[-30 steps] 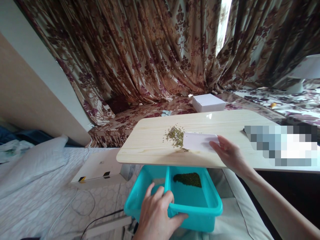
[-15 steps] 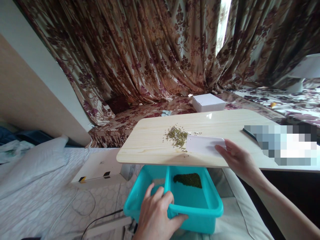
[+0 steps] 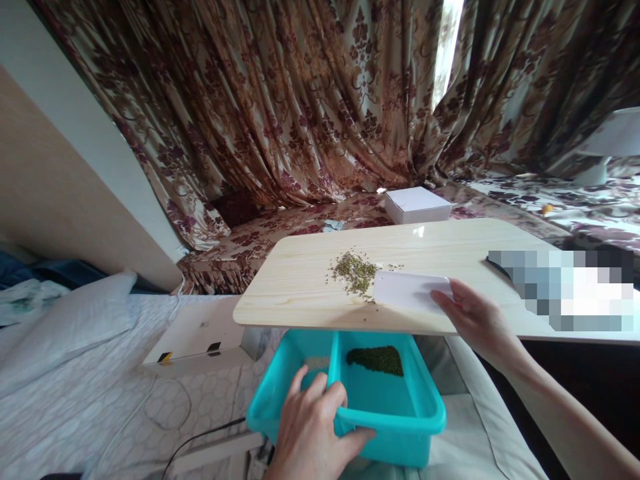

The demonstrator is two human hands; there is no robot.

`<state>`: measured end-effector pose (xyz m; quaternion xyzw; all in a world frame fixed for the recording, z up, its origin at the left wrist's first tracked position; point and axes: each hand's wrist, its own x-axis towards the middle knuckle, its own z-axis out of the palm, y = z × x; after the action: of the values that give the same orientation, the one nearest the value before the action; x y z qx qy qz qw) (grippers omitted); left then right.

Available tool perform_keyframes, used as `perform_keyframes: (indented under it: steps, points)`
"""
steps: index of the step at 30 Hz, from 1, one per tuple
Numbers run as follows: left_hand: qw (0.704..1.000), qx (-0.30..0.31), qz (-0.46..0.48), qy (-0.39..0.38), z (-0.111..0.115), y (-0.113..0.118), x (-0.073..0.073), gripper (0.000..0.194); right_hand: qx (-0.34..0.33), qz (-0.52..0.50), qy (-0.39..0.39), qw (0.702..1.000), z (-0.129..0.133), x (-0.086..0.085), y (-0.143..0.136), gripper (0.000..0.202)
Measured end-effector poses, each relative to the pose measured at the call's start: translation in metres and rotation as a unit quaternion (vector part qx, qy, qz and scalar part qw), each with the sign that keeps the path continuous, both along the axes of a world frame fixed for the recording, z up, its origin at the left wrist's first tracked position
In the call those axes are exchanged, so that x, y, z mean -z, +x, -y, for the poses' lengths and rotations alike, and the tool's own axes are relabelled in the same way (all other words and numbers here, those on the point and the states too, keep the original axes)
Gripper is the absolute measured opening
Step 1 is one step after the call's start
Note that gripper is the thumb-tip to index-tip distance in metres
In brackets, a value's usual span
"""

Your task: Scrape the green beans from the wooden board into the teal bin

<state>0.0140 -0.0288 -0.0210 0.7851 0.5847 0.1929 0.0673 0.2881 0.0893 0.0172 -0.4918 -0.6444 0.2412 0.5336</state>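
Observation:
My right hand (image 3: 475, 313) pinches the right end of a flat white card (image 3: 405, 289) held low over the pale wooden board (image 3: 285, 287). At the card's left edge lies a scattered pile of green beans (image 3: 354, 272), with a few loose ones around it. Below the board's front edge is a turquoise bin (image 3: 390, 421) with a divider; its right compartment holds a heap of dark green beans (image 3: 377, 360), its left one something pale. My left hand (image 3: 317, 423) grips the bin's near rim at the divider, thumb outside.
Behind the board sits a white box (image 3: 417, 204) before floral curtains. A dark-edged, pixelated object (image 3: 575, 290) lies on the board's right side. At the left, a white carton (image 3: 200, 337) and cables rest on the bed. A lamp (image 3: 610, 137) stands at the far right.
The white card has shifted very slightly right. A couple of loose beans near the board's front edge lie in different spots. My left hand keeps its place on the bin.

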Motion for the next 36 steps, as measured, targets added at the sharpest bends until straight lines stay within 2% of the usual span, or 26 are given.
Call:
perform_keyframes:
  steps: [7, 16, 21, 26, 36]
  points:
    - [1.0, -0.005, -0.002, -0.001, 0.0, 0.002, -0.005, 0.028, -0.004, -0.016, 0.0, 1.0, 0.002, -0.003, -0.001, 0.04]
    - [1.0, -0.011, -0.005, 0.006, -0.001, 0.001, -0.001, 0.028, -0.023, -0.009, -0.006, 1.0, 0.003, -0.002, -0.004, 0.041]
    - [1.0, -0.001, -0.001, 0.012, -0.003, 0.0, 0.002, 0.025, -0.004, -0.022, 0.002, 1.0, 0.009, -0.006, -0.002, 0.04]
    - [1.0, -0.024, 0.0, 0.02, -0.002, 0.001, 0.004, 0.027, 0.0, -0.043, 0.0, 0.999, 0.015, -0.005, -0.003, 0.036]
    - [1.0, 0.013, -0.006, 0.021, -0.004, -0.003, 0.007, 0.025, -0.016, -0.061, -0.016, 0.998, 0.019, 0.0, -0.005, 0.035]
